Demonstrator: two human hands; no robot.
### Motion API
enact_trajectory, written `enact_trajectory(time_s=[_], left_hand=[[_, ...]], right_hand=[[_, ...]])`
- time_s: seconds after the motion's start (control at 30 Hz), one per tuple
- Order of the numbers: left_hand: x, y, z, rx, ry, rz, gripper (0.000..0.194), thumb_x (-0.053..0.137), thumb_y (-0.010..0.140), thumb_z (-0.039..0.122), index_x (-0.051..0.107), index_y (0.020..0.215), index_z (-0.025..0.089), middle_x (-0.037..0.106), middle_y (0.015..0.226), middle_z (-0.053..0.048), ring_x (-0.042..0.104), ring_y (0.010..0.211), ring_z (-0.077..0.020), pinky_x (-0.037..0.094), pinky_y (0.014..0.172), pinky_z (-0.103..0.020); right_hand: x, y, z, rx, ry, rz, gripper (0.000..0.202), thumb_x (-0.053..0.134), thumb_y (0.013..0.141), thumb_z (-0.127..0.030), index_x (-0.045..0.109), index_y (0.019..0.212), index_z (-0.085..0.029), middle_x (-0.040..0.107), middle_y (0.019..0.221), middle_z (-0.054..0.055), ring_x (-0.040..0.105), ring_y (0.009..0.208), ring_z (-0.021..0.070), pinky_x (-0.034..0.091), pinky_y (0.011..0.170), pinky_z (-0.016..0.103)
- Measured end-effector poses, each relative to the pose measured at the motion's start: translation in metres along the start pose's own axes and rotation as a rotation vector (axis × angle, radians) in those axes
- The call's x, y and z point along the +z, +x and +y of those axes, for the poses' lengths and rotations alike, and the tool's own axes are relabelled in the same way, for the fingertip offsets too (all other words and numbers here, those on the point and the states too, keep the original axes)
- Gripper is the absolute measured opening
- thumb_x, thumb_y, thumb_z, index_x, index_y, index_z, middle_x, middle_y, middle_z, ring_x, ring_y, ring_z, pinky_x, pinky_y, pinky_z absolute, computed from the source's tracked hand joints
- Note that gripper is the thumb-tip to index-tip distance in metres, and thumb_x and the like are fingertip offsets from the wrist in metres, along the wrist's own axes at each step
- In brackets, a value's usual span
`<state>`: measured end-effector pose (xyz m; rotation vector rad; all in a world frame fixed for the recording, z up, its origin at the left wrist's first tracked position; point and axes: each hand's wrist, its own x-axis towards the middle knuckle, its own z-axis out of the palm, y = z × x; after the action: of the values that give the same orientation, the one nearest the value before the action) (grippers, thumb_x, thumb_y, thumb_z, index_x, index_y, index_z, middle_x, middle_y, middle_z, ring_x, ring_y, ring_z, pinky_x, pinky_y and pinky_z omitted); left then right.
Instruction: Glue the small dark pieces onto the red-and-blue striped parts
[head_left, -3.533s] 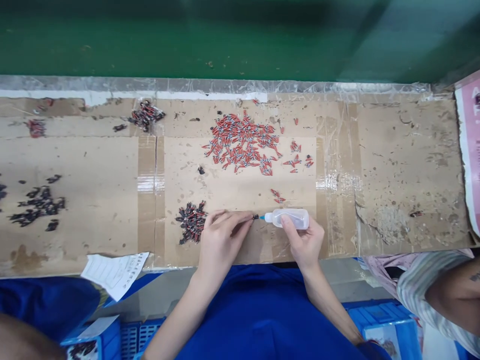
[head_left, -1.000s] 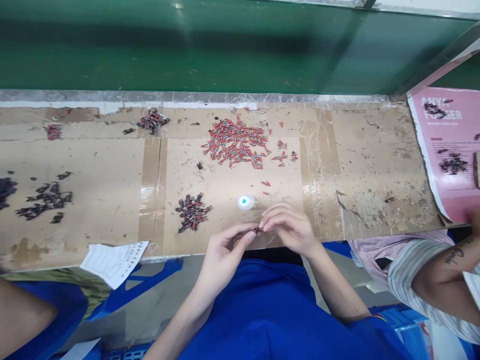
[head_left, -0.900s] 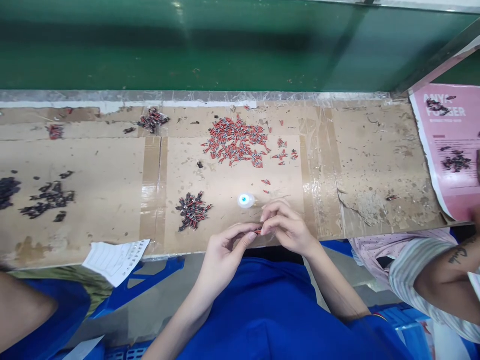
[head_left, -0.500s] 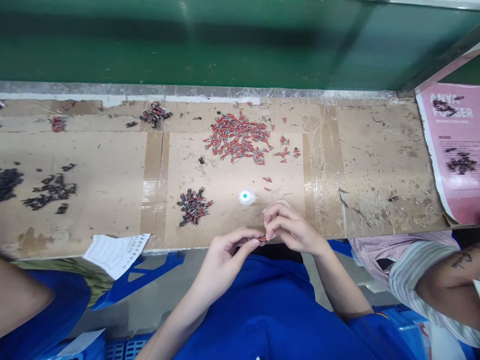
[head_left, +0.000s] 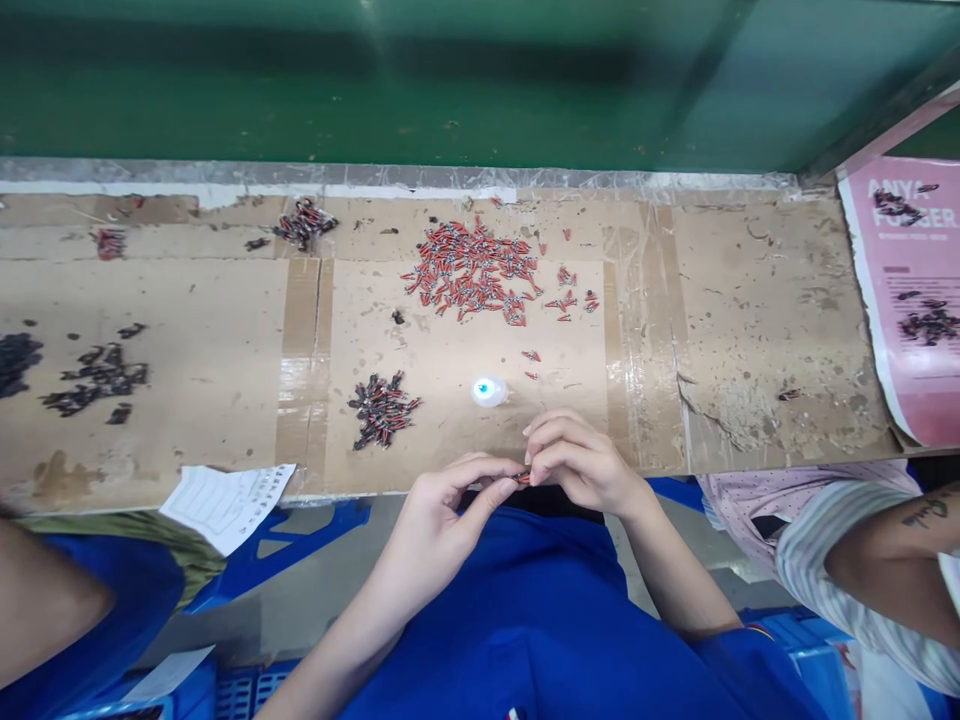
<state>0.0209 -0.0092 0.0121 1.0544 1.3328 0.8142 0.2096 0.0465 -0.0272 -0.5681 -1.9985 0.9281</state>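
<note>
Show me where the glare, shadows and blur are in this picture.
Head view: bright glare whitens the left tape, with a fainter shine on the right tape; head view: a dark band, shadow or reflection, crosses the green panel; head view: the part at the left hand's fingertips is too small and soft to make out in detail.

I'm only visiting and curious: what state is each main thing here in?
Left hand: pinching a small part
Right hand: at that small part, grip unclear
Bottle: standing upright
Red pieces: loosely heaped, some strays
Dark pieces: in separate piles
Cardboard: stained, torn
Paper sheet: overhanging the cardboard
</note>
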Motion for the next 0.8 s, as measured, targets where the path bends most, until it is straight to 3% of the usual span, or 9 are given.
enact_trajectory(time_s=[0.37,0.8], left_hand=[[-0.006,0.011,0.006,-0.235,-0.216,-0.102,0.026,0.082,0.068,0.037,0.079,0.084,0.017,0.078,0.080,-0.008,0.071,0.073,-0.0173,0.058,0.070,-0.024],[-0.004,0.012,0.008,-0.147,-0.076,-0.065,0.020,0.070,0.075,0.035,0.073,0.080,0.016,0.074,0.077,-0.005,0.067,0.073,-0.0166,0.054,0.071,-0.024]], right_hand=[[0.004,0.000,0.008,-0.075,0.006,0.079,0.027,0.050,0.091,0.000,0.064,0.086,-0.022,0.071,0.078,0.003,0.068,0.094,0.0174,0.062,0.078,0.032],[-0.001,0.003,-0.001,-0.071,-0.142,0.020,0.024,0.052,0.091,-0.002,0.068,0.090,-0.019,0.074,0.082,0.005,0.070,0.097,0.0185,0.061,0.081,0.032]])
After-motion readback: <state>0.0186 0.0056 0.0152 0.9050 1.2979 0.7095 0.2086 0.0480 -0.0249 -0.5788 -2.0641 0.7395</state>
